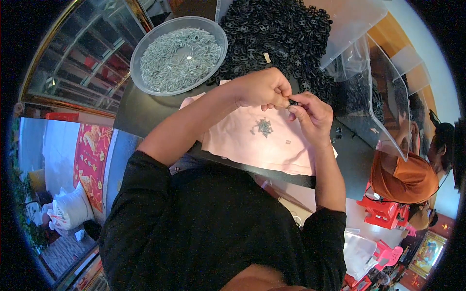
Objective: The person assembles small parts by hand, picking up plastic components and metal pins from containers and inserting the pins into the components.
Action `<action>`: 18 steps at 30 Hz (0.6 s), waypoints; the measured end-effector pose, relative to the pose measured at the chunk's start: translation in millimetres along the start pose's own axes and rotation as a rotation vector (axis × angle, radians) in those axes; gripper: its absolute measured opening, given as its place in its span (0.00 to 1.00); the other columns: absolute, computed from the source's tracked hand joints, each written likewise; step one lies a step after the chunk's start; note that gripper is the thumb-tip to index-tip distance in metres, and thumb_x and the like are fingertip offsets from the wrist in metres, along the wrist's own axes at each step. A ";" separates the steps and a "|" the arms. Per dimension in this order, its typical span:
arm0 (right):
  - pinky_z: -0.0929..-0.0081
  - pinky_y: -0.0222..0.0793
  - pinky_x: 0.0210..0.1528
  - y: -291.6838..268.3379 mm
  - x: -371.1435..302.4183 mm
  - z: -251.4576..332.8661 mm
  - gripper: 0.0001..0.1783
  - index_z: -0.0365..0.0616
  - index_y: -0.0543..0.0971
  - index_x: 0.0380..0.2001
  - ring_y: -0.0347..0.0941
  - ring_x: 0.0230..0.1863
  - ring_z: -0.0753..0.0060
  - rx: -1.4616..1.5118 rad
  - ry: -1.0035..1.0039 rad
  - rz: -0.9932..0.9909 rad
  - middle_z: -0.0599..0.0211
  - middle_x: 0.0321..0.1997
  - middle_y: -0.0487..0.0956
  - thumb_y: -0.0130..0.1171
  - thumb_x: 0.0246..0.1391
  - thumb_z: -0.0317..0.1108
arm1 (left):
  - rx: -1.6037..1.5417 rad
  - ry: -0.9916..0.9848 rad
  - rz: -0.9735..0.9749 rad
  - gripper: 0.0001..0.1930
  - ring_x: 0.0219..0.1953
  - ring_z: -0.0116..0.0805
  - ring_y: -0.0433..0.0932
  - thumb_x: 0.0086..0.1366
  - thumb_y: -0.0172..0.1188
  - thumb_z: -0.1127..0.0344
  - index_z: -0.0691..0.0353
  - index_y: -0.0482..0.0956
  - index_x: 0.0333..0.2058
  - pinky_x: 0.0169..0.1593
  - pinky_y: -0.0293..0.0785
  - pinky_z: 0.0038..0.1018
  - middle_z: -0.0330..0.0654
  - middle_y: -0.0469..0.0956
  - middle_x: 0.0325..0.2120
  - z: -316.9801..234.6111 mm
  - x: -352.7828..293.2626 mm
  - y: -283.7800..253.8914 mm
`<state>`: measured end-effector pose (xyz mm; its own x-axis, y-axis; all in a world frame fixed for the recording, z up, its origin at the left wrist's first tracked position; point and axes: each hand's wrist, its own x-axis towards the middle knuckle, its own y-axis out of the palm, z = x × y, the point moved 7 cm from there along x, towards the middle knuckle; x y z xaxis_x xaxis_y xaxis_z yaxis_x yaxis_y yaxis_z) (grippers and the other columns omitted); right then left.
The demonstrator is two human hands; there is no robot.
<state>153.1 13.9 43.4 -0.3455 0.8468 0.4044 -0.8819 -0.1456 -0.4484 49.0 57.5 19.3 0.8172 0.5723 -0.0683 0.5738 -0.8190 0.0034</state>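
Nearest the camera is the person's black sleeved top [213, 228], soft and matte, with both forearms rising from it over the near edge of the dark desk [141, 109]. A pale pink cloth [252, 150] lies flat on the desk just past that edge, smooth, with one small cluster of silvery metal pieces [264, 127] near its middle and one tiny piece beside it. Above the cloth the left hand [259, 88] and right hand [310, 114] meet, fingertips touching. The fingers of both are pinched together on one small black ring-shaped part [292, 102], held between them over the far side of the cloth.

Farther off, toward the desk's far left corner, stands one round clear plastic bowl [178, 54] filled with many small grey-silver slivers, too many to count. Beside it at the far edge lies a large heap of black looped parts [279, 36], rubbery looking, spilling from a clear plastic bin [383, 92] tilted at the right edge. Beyond that, another person in an orange shirt [407, 179] sits.
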 end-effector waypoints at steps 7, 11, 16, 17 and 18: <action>0.85 0.67 0.23 -16.6 3.7 12.8 0.09 0.32 0.75 0.33 0.71 0.22 0.79 -0.054 0.015 -0.124 0.64 0.26 0.73 0.56 0.44 0.19 | -0.052 0.045 -0.080 0.06 0.16 0.20 0.68 0.51 0.59 0.70 0.68 0.76 0.23 0.20 0.67 0.18 0.36 0.72 0.15 -1.6 6.9 -3.7; 0.84 0.69 0.26 -79.2 3.4 57.3 0.11 0.36 0.76 0.36 0.72 0.23 0.79 -0.226 -0.059 -0.508 0.65 0.29 0.75 0.54 0.46 0.19 | 0.057 0.083 -0.246 0.07 0.18 0.22 0.71 0.51 0.60 0.69 0.67 0.76 0.24 0.21 0.69 0.20 0.37 0.74 0.17 0.6 1.6 -25.5; 0.82 0.70 0.32 -200.6 -18.5 63.9 0.14 0.36 0.75 0.41 0.72 0.29 0.79 -0.592 0.059 -0.705 0.67 0.32 0.76 0.55 0.47 0.21 | 0.499 0.184 -0.351 0.05 0.24 0.31 0.75 0.49 0.59 0.69 0.64 0.77 0.24 0.30 0.71 0.26 0.42 0.76 0.20 -5.9 9.2 -28.0; 0.79 0.69 0.35 -213.4 -21.9 61.3 0.14 0.36 0.75 0.40 0.72 0.33 0.76 -0.804 -0.008 -0.704 0.65 0.32 0.76 0.56 0.46 0.22 | 0.495 0.189 -0.338 0.05 0.24 0.31 0.75 0.49 0.59 0.69 0.64 0.77 0.24 0.30 0.71 0.26 0.42 0.76 0.20 -6.5 10.1 -23.5; 0.79 0.69 0.35 -211.3 -22.6 65.8 0.14 0.36 0.75 0.40 0.72 0.33 0.76 -0.809 -0.005 -0.705 0.65 0.32 0.76 0.56 0.46 0.22 | 0.537 0.151 -0.342 0.04 0.26 0.34 0.76 0.49 0.58 0.69 0.63 0.77 0.24 0.32 0.71 0.27 0.43 0.77 0.21 -5.0 10.2 -22.5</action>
<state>326.2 -8.2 181.5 0.1552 0.6050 0.7809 -0.4093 0.7588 -0.5066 44.7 81.9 23.5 0.6141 0.7720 0.1641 0.7283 -0.4741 -0.4947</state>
